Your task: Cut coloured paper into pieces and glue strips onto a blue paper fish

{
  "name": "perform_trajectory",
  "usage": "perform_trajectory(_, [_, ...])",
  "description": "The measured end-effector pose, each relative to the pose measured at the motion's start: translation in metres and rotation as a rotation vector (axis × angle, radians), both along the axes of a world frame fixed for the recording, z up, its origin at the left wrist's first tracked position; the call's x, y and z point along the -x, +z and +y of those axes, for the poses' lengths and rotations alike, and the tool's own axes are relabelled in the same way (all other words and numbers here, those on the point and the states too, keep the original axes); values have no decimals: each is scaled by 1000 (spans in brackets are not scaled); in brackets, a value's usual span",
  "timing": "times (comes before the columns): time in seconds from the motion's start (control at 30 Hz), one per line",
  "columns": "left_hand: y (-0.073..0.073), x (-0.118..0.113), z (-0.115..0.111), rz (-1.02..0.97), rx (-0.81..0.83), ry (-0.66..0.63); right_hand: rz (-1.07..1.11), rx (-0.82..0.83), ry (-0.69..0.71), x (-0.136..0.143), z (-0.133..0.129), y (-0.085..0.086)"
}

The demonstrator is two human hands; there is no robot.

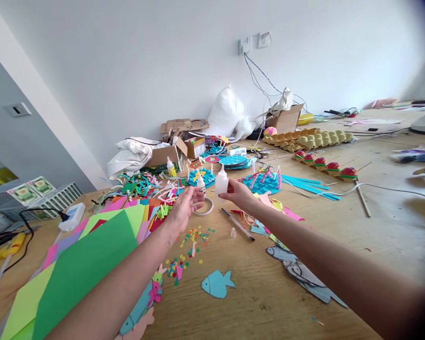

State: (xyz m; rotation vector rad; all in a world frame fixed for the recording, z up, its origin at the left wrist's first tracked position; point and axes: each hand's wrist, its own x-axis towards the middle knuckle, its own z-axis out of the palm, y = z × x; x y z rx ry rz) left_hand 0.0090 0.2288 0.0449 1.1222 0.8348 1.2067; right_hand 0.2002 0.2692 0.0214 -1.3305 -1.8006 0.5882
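Observation:
My right hand (238,193) grips a white squeeze bottle (221,183) with a pointed nozzle, held upright over the table. My left hand (184,208) is just left of it, fingers stretched out and apart, holding nothing. Behind those fingertips stands a smaller labelled bottle (200,183); whether they touch it I cannot tell. A roll of tape (208,208) lies between the hands. Closer to me are a pen (238,225), a small clear cap (233,232) and a blue paper fish (217,284) lying flat.
Coloured paper sheets (88,269) cover the left side, with paper confetti (194,236) beside them. Grey paper fish (304,274) lie under my right forearm. Blue decorated discs (262,182), egg cartons (308,138), a yellow-labelled glue bottle (171,168) and cardboard boxes (163,156) stand farther back.

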Motion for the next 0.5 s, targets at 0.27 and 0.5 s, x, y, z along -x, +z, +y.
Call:
perform_trajectory(0.27, [-3, 33, 6, 163, -38, 40, -202, 71, -136, -11, 11, -21])
perform_trajectory(0.5, [-3, 68, 28, 513, -187, 167, -373, 98, -151, -13, 12, -18])
